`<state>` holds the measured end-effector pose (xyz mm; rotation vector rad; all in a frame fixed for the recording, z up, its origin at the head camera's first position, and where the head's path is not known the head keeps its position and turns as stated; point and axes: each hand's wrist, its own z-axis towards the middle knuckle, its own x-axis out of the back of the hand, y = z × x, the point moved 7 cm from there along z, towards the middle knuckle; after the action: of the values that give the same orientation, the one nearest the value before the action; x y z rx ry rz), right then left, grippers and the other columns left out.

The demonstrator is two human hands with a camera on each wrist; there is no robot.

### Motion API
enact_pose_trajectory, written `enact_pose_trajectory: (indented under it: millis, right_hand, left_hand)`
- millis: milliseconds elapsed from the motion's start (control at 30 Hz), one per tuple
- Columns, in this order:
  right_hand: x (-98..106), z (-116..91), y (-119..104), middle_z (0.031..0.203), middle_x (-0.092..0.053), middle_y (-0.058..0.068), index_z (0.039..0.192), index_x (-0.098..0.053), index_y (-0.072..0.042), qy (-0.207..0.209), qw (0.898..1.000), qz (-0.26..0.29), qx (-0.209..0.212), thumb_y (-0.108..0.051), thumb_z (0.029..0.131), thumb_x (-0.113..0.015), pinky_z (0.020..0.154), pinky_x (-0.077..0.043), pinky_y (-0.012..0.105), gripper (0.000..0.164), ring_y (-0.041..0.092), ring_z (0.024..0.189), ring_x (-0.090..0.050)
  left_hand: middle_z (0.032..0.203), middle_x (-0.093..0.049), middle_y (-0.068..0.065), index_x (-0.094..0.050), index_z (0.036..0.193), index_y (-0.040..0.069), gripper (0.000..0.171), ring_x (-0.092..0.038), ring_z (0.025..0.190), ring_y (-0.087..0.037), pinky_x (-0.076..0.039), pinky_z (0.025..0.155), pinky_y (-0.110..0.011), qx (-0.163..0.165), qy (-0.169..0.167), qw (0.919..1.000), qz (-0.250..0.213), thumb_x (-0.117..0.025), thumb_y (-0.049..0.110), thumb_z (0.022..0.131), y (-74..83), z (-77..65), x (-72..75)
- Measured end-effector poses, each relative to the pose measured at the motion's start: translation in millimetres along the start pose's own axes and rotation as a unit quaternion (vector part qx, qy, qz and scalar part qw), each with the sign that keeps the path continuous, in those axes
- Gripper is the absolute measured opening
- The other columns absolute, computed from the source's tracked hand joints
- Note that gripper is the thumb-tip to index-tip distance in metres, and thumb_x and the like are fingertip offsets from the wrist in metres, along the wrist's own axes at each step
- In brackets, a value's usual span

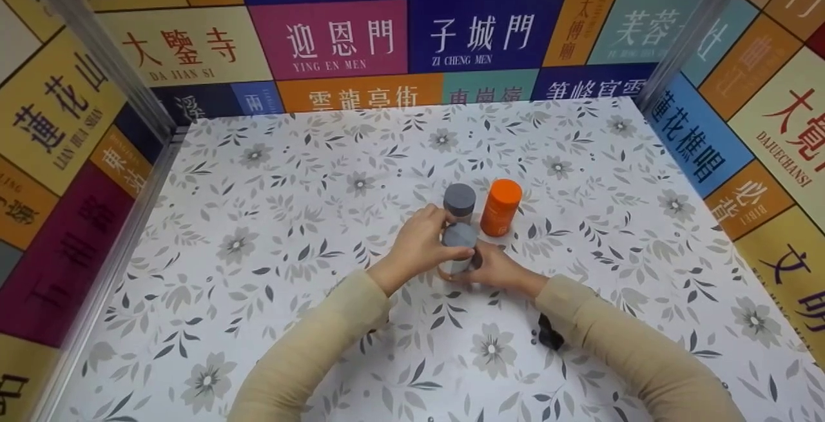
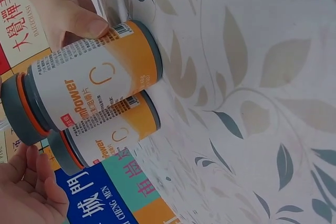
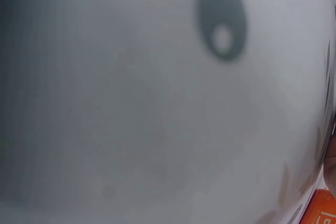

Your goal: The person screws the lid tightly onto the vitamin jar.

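Note:
Two jars with grey lids and white-and-orange labels stand close together on the patterned cloth, the near jar (image 1: 460,238) in front of the far jar (image 1: 459,199). My right hand (image 1: 499,268) holds the near jar low down, its thumb against the label in the left wrist view. My left hand (image 1: 416,241) is at the near jar's lid (image 2: 23,108), fingers loosely bent beside it and thumb apart in the left wrist view. An orange ring shows below that lid. An orange bottle (image 1: 501,208) stands upright right of the far jar. A blurred pale surface fills most of the right wrist view.
White cloth with grey flowers and leaves covers the table (image 1: 361,151). Panels printed with coloured name blocks (image 1: 329,38) rise at the back and both sides. A small black object (image 1: 550,333) lies beside the right forearm.

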<state>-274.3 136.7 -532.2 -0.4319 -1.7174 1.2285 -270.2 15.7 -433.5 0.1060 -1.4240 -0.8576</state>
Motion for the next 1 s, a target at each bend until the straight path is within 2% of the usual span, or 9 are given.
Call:
enact_pose_trajectory:
  millis: [267, 467, 633, 733, 867, 1000]
  right_hand:
    - [0.2, -0.6, 2.6, 0.131, -0.051, 0.005, 0.136, -0.038, -0.010, 0.005, 1.000, -0.002, -0.003, -0.029, 0.071, -0.078, 0.101, -0.033, 0.040, 0.079, 0.018, 0.118, -0.047]
    - [0.0, -1.3, 3.2, 0.130, -0.052, -0.001, 0.135, -0.040, -0.015, 0.011, 1.000, 0.016, -0.005, -0.027, 0.070, -0.079, 0.102, -0.032, 0.038, 0.076, 0.014, 0.118, -0.046]
    - [0.0, -2.3, -4.4, 0.130, -0.052, 0.007, 0.135, -0.039, -0.009, 0.008, 1.000, 0.026, 0.012, -0.016, 0.073, -0.077, 0.104, -0.029, 0.042, 0.073, 0.021, 0.119, -0.046]
    - [1.7, -6.0, -18.9, 0.130, -0.051, 0.012, 0.135, -0.038, -0.003, 0.005, 1.000, 0.025, 0.017, -0.010, 0.073, -0.076, 0.104, -0.027, 0.045, 0.073, 0.025, 0.120, -0.045]
    - [3.1, -9.9, -35.3, 0.127, -0.052, 0.016, 0.132, -0.039, 0.001, 0.001, 1.000, 0.019, 0.017, -0.008, 0.073, -0.075, 0.103, -0.029, 0.045, 0.069, 0.027, 0.118, -0.046]
    - [1.1, -5.7, -22.0, 0.129, -0.051, 0.013, 0.133, -0.039, -0.003, 0.004, 1.000, 0.019, 0.010, -0.011, 0.073, -0.076, 0.105, -0.027, 0.045, 0.071, 0.025, 0.120, -0.045]
  left_hand:
    - [0.099, -0.055, -0.007, -0.061, 0.115, 0.006, 0.054, -0.051, 0.086, -0.018, -0.043, 0.079, -0.030, -0.047, -0.033, 0.9982, -0.018, -0.076, 0.036, 0.072, 2.6, -1.1, 2.4]
    - [0.106, -0.057, -0.009, -0.058, 0.120, 0.004, 0.052, -0.056, 0.093, -0.021, -0.045, 0.083, -0.028, -0.071, -0.057, 0.9937, -0.065, -0.074, 0.027, 0.076, 1.4, -2.1, 2.5]
    - [0.116, -0.059, -0.011, -0.057, 0.121, 0.001, 0.046, -0.057, 0.101, -0.021, -0.044, 0.089, -0.030, -0.104, -0.071, 0.9856, -0.113, -0.070, 0.016, 0.080, -1.8, -2.2, 1.4]
    - [0.119, -0.059, -0.013, -0.056, 0.121, -0.001, 0.044, -0.056, 0.106, -0.024, -0.042, 0.093, -0.034, -0.120, -0.080, 0.9813, -0.127, -0.068, 0.011, 0.081, -2.2, -2.2, 2.0]
    - [0.124, -0.056, -0.015, -0.052, 0.125, -0.002, 0.046, -0.053, 0.112, -0.026, -0.038, 0.098, -0.037, -0.123, -0.112, 0.9772, -0.131, -0.065, 0.007, 0.082, -2.2, -1.5, 1.2]
    - [0.133, -0.050, -0.013, -0.046, 0.132, 0.001, 0.053, -0.046, 0.122, -0.025, -0.033, 0.103, -0.035, -0.104, -0.153, 0.9747, -0.125, -0.064, 0.013, 0.084, -3.5, -1.0, -2.0]
